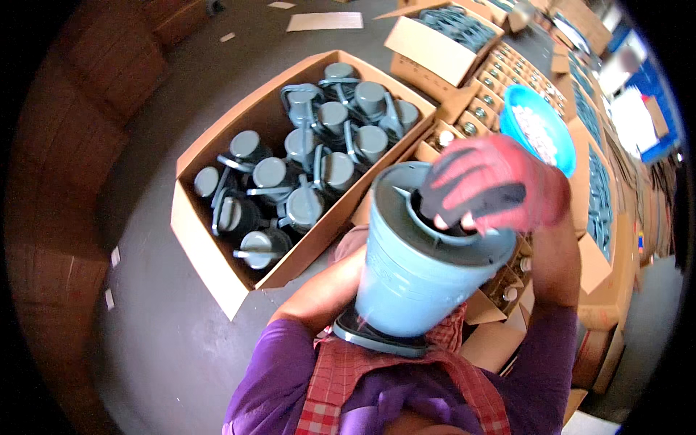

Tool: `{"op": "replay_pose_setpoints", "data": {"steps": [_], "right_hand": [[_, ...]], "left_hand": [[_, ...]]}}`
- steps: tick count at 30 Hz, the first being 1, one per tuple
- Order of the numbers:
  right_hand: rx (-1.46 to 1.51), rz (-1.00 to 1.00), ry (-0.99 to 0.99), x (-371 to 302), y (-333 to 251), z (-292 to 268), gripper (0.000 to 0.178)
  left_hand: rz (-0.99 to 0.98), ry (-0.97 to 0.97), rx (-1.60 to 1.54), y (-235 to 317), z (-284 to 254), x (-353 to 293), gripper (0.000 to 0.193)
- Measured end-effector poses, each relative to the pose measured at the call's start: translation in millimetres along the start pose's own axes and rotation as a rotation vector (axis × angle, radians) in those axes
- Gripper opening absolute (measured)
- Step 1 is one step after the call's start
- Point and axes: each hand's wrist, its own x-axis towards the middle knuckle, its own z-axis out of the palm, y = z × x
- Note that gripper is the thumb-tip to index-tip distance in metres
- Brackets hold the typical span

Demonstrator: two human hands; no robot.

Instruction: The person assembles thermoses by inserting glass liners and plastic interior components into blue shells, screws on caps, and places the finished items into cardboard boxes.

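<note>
Right hand (500, 183): curled into top of pail (420, 286); I couldn't tell its hold
Left hand: hidden, grip unknown
Pail: seemed unfinished
Box (212, 272): jugs (270, 172) inside, looked done

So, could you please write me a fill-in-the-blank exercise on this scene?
The right hand wears a glove that is mostly ____.
That hand meets the blue-grey container at its ____, not its base.
The bowl holding small pale pieces is bright ____.
The open box of grey-topped vessels stands to the person's ____.

Missing words: red; top; blue; left.
</note>
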Motion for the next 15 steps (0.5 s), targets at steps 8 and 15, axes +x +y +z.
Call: {"op": "replay_pose_setpoints", "data": {"steps": [8, 15], "right_hand": [[-0.589, 0.738, 0.225, 14, -74, 39, 0.034], [-0.336, 1.01, 0.413, -37, -49, 37, 0.027]], "left_hand": [[0.219, 0.165, 0.718, 18, 17, -42, 0.037], [0.21, 0.331, 0.859, 17, -3, -83, 0.044]]}}
